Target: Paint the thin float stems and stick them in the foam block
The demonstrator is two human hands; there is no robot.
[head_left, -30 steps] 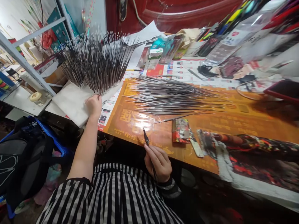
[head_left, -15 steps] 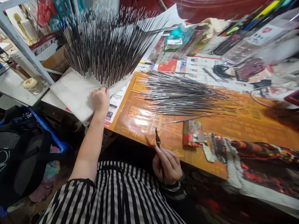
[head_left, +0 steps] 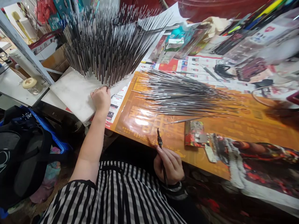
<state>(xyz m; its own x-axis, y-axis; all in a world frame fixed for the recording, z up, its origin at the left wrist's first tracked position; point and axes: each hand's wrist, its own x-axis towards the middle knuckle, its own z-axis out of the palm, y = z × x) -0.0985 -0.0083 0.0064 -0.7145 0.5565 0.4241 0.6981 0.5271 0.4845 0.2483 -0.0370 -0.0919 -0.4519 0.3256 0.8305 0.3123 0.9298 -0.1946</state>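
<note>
My left hand (head_left: 101,97) is closed at the front of a white foam-like board (head_left: 70,88), its fingertips by the feet of the nearest rods. What it pinches, if anything, is hidden. A dense stand of thin dark rods with pale tips (head_left: 105,49) rises upright from the board. My right hand (head_left: 170,165), low at the table's front edge, grips a thin dark brush (head_left: 159,138) with a black tip pointing up and away from me. Beyond it, a pile of similar slender rods (head_left: 182,93) lies flat on the orange table mat (head_left: 130,121).
One loose rod (head_left: 179,120) lies in front of the pile. A small colourful box (head_left: 194,133) and a paint-stained cloth (head_left: 233,155) sit to the right. Pens, bottles and packets crowd the back. A metal post (head_left: 25,46) stands at left, above a blue crate (head_left: 53,137).
The view has shifted slightly. Both hands keep nearly the same places, the right still holding the brush upright. A thin dark line by my left fingertips no longer shows.
</note>
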